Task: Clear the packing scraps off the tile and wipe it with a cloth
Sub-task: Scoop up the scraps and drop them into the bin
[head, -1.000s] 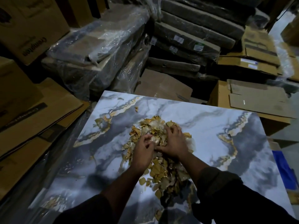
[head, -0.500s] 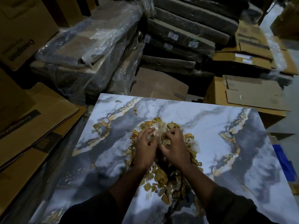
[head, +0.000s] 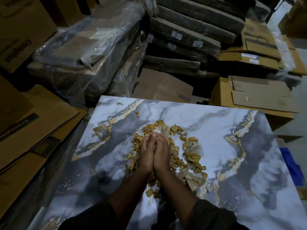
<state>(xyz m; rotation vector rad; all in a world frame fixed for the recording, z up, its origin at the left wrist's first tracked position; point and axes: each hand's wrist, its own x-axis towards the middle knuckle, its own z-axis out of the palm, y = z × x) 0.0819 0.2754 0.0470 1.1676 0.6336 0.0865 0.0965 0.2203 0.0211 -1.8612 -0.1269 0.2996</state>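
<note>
Scraps [head: 191, 156] lie heaped mid-tile [head: 249, 163], my left hand [head: 147, 153] and right hand [head: 163, 151] pressed palm to palm among them, fingers straight and together, so I judge clearing barely begun, wiping untouched, no cloth in view.

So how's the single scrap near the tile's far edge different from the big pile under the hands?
The single scrap lies alone and untouched on bare tile; the pile is heaped mid-tile, with the left hand and right hand pressed together over it. The pile also includes pale translucent bits. Both are tan-yellow scraps resting on the tile.
</note>
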